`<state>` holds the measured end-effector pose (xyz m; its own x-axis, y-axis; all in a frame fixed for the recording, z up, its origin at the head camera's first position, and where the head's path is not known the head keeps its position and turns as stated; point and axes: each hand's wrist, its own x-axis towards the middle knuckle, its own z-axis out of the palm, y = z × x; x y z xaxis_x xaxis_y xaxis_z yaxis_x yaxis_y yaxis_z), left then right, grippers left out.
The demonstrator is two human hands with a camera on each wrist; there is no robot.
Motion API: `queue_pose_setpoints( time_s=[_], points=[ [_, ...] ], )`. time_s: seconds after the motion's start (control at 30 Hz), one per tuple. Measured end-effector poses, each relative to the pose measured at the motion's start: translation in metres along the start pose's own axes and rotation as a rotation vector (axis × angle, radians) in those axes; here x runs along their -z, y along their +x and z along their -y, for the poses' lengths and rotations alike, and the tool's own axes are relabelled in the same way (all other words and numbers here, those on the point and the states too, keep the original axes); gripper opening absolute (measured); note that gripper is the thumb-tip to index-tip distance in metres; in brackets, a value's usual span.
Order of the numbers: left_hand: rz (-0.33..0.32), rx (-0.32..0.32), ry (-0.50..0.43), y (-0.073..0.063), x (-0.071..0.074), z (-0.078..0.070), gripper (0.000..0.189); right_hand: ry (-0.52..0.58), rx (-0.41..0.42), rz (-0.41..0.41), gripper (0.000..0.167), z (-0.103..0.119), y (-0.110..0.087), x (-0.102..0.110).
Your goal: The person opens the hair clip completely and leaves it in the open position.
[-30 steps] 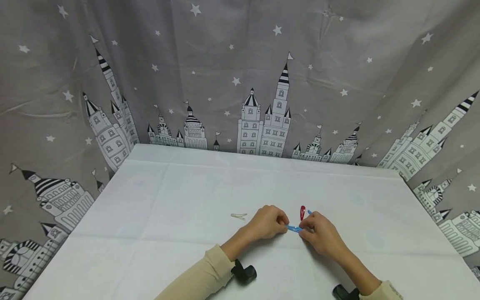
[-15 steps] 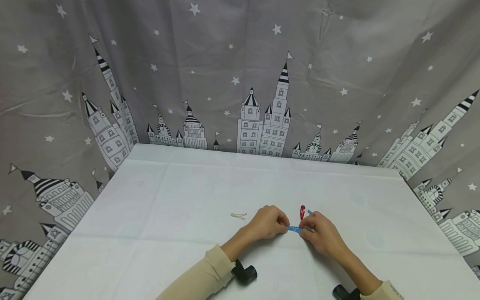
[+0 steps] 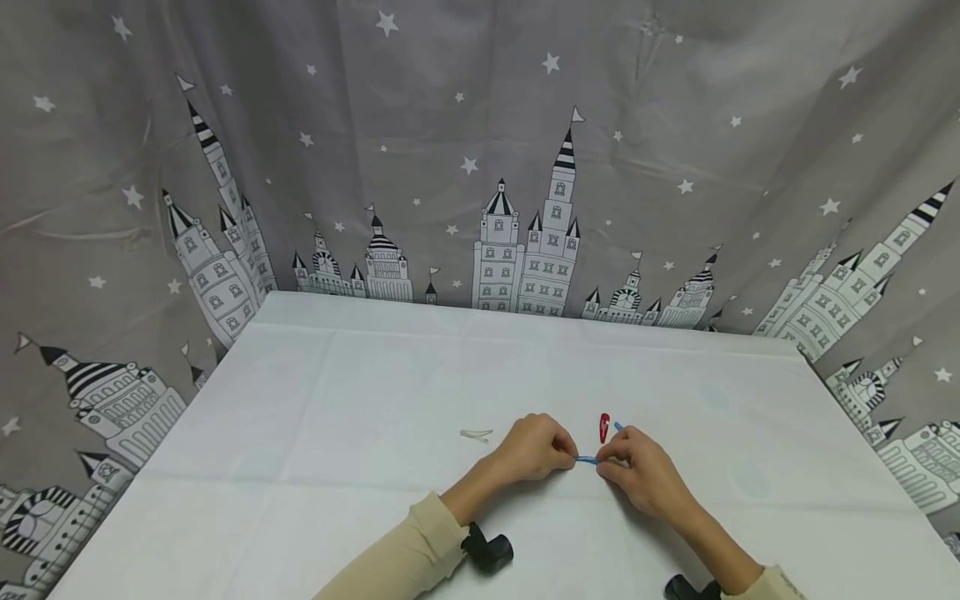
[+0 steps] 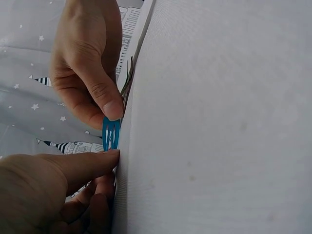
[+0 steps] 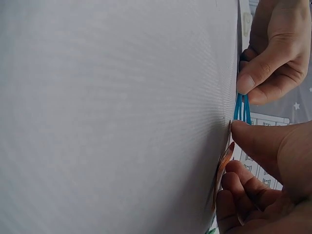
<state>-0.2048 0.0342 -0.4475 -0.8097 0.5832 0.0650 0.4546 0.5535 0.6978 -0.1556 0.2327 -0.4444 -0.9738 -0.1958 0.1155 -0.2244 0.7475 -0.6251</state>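
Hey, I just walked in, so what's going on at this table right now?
A person is holding a blue hair clip by its two ends, pinched between the left hand and the right hand, low over a white-covered table. A red clip lies just beyond the right hand, beside the tip of another blue item mostly hidden by it. A pale clip lies off to the left.

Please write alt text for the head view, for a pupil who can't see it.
A person's left hand and right hand pinch opposite ends of a blue hair clip over a white tabletop. A red clip lies just beyond, a pale clip to the left; behind hangs a gray backdrop printed with castles and stars.
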Motion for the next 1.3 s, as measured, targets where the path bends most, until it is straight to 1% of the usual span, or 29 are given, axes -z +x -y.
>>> queue_pose_setpoints(
  time_s=[0.23, 0.57, 0.9, 1.07, 1.17, 1.23, 1.3],
  points=[
    [-0.005, -0.012, -0.014, -0.0004, 0.0016, -0.0013, 0.006, -0.021, 0.034, 0.001, 0.004, 0.0002, 0.0007, 0.0009],
    [-0.001, -0.006, -0.016, 0.0004, 0.0008, -0.0005, 0.004, 0.052, 0.046, -0.002, 0.009, -0.0002, 0.0001, 0.0016],
    [-0.007, -0.014, -0.024, -0.0006, 0.0004, -0.0009, 0.004, 0.049, 0.007, 0.001, 0.011, -0.0012, 0.0004, 0.0001],
    [-0.018, -0.001, -0.031, -0.001, -0.0006, 0.0017, 0.003, 0.041, 0.012, -0.015, 0.008, 0.0003, 0.0011, -0.0005],
    [-0.026, 0.014, -0.047, -0.0014, -0.0013, 0.0041, 0.004, 0.044, 0.009, -0.02, 0.001, 0.0023, 0.0009, -0.0003],
    [-0.037, 0.008, -0.067, -0.0023, -0.001, 0.0055, 0.006, 0.056, 0.005, -0.018, 0.003, 0.004, 0.0006, 0.0002],
    [-0.05, -0.01, -0.09, -0.0032, -0.0004, 0.0067, 0.004, 0.073, -0.002, -0.014, 0.005, 0.0054, 0.0001, 0.0003]
  ],
)
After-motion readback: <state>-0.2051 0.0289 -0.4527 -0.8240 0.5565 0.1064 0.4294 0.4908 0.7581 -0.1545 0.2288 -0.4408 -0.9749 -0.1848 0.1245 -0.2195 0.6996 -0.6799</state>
